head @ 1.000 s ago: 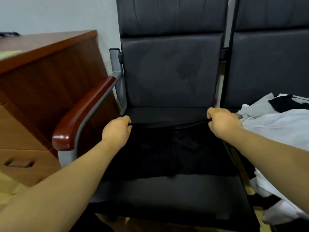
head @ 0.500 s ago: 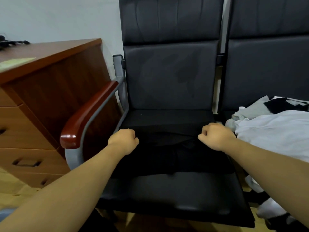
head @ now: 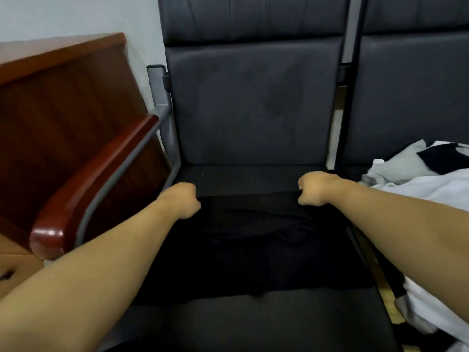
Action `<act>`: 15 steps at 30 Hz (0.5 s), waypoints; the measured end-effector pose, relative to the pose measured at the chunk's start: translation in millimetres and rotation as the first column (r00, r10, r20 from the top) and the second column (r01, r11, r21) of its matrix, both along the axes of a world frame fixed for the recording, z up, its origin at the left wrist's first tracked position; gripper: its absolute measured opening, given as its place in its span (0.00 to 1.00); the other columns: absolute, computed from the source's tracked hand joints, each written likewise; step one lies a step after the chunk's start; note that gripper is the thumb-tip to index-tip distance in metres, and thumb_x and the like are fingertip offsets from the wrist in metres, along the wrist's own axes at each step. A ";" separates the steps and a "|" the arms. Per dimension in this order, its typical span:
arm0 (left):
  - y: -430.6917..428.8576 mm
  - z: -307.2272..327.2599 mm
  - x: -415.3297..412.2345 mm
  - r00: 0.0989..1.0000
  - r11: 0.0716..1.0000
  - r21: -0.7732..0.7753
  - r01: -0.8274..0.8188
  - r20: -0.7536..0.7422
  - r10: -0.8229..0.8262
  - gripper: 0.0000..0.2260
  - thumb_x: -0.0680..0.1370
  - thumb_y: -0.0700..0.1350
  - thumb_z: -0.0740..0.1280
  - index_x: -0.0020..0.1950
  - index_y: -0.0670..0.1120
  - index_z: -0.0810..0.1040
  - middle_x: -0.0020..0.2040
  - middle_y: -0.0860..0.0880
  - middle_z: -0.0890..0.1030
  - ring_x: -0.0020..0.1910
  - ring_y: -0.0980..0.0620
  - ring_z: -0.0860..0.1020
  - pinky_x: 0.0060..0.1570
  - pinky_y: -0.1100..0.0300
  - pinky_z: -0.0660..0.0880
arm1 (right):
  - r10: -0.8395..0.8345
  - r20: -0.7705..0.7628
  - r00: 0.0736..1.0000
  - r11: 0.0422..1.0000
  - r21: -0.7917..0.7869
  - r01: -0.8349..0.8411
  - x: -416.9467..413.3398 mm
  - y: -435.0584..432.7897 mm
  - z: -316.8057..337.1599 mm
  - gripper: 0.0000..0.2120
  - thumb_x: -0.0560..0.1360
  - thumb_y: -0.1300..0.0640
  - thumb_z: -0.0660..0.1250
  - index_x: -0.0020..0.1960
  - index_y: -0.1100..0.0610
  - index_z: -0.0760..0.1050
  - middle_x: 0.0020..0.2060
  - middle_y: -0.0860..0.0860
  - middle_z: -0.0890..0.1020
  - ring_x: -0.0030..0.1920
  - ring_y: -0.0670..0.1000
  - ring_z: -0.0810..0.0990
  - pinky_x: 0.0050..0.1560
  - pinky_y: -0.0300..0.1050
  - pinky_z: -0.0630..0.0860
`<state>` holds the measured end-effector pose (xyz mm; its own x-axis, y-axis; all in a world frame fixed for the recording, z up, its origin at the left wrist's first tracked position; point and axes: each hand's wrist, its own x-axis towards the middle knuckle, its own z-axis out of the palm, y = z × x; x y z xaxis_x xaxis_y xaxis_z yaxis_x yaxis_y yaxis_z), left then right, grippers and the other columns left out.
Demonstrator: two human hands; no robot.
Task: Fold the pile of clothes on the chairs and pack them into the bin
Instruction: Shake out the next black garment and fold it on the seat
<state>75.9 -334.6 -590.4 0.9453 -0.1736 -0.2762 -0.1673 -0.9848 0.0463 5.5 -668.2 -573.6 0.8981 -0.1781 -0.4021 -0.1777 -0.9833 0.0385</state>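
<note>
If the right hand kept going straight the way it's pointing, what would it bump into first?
Most likely the chair's backrest. The right hand grips the far edge of the black garment, and only bare seat shows beyond it, though depth is hard to judge.

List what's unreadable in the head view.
All head view.
- Fingers of left hand and right hand: curled under, hidden by the hands' backs where they grip the black garment.
- Type and folds of black garment: lost, dark on dark seat.
- Rest of clothes pile: cut by right edge.
- The bin: outside the frame.
</note>
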 end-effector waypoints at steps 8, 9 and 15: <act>20.8 27.7 -32.5 0.922 0.960 -0.279 -0.013 0.368 0.120 0.05 0.80 0.43 0.63 0.54 0.47 0.69 0.45 0.48 0.76 0.41 0.45 0.76 0.39 0.52 0.73 | -0.012 0.492 0.871 0.997 0.072 -0.027 -32.8 -9.8 22.1 0.07 0.78 0.59 0.63 0.53 0.51 0.67 0.46 0.51 0.78 0.43 0.55 0.75 0.45 0.50 0.72; 24.4 31.2 -41.8 0.910 0.956 -0.293 -0.005 0.396 0.126 0.04 0.80 0.43 0.63 0.53 0.47 0.69 0.45 0.48 0.76 0.40 0.46 0.75 0.39 0.51 0.74 | -0.004 0.540 0.841 0.997 0.067 -0.038 -41.6 -9.0 24.9 0.07 0.78 0.60 0.62 0.53 0.51 0.67 0.46 0.51 0.78 0.43 0.55 0.74 0.45 0.50 0.71; 41.5 34.1 -107.9 0.883 0.939 -0.345 0.002 0.441 0.160 0.10 0.82 0.43 0.64 0.64 0.48 0.73 0.51 0.50 0.77 0.45 0.48 0.77 0.44 0.50 0.78 | 0.067 0.630 0.774 0.998 -0.032 -0.060 -101.3 -5.9 24.7 0.14 0.77 0.60 0.65 0.62 0.52 0.77 0.55 0.52 0.81 0.57 0.57 0.76 0.51 0.51 0.71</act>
<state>-31.9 -293.1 -556.3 0.9640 -0.0964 0.2476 -0.1718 -0.9370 0.3042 -95.8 -674.1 -548.9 0.9592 -0.1125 0.2593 -0.1028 -0.9934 -0.0507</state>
